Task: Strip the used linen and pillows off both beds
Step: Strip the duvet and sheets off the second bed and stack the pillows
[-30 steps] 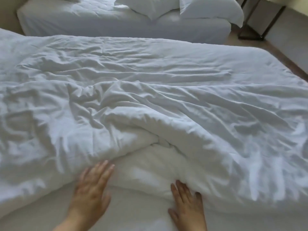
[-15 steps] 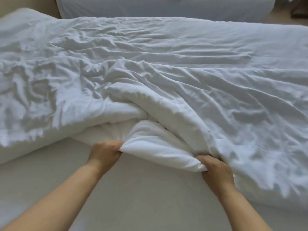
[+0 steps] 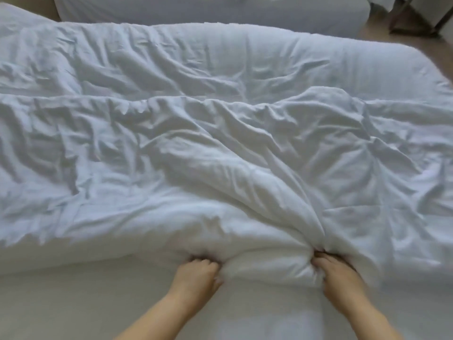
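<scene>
Two beds. One rumpled white duvet point(image 3: 220, 148) covers the near bed point(image 3: 73, 303). At its near edge are two hands: the left hand point(image 3: 196, 273), then the right hand point(image 3: 339, 273), each grip clamped on bunched duvet. The second bed point(image 3: 196, 11) lies far.

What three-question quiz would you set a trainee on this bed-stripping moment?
1. True or false: the left hand and right hand both grip bunched bedding.
2. The duvet is: A folded neatly; B rumpled across the bed; C on the floor.
3. What stands beyond this bed, at the frame's top?
Key: 1 true; 2 B; 3 a second bed.
</scene>
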{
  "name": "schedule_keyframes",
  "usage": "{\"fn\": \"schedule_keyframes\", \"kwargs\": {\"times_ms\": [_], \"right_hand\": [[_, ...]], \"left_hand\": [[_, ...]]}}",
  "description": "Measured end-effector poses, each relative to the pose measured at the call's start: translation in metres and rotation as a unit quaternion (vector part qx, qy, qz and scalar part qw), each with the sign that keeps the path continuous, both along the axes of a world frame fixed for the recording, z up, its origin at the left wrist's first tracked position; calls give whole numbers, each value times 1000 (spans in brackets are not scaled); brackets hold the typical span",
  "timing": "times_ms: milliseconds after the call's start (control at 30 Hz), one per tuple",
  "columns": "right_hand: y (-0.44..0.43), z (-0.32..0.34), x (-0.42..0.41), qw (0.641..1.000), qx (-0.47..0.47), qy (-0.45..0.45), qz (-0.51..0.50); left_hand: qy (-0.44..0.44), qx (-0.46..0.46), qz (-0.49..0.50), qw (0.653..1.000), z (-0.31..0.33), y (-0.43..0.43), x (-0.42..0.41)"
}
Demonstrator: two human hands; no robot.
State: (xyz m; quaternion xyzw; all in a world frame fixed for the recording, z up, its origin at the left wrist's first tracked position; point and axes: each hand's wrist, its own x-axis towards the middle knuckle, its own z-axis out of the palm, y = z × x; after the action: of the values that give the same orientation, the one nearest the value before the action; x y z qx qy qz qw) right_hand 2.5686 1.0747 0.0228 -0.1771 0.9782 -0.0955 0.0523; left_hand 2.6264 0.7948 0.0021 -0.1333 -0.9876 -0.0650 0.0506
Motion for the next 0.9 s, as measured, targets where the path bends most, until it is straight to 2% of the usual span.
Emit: {"fn": "schedule_keyframes", "kwargs": {"times_ms": [100, 200, 333, 500, 567, 633, 667, 800, 833, 900], "right_hand": [[8, 1, 11, 1000, 19, -10, -10], [16, 6, 21, 998, -50, -8, -32], [37, 23, 27, 986, -147, 16, -74], [122, 29, 28, 959, -221, 50, -168], [184, 24, 27, 918, -253, 23, -303], [251, 15, 22, 837, -315, -69, -442], [291, 15, 18, 799, -340, -79, -490], [432, 13, -11, 658, -435, -88, -608], [459, 12, -21, 617, -472, -84, -623], [508, 11, -47, 562, -532, -74, -629]], "left_hand": [[68, 89, 1, 994, 2, 2, 10], [120, 139, -12, 983, 4, 21, 2], [82, 158, -21, 984, 20, 72, -14], [40, 214, -125, 968, 26, 195, -35], [50, 203, -159, 965, 33, 260, -48], [50, 188, -171, 966, 32, 322, -61], [48, 177, -169, 968, 28, 357, -68], [-42, 99, -128, 986, 0, 467, -110], [-60, 79, -108, 989, -5, 484, -119], [-109, 65, -67, 990, -14, 506, -130]]}}
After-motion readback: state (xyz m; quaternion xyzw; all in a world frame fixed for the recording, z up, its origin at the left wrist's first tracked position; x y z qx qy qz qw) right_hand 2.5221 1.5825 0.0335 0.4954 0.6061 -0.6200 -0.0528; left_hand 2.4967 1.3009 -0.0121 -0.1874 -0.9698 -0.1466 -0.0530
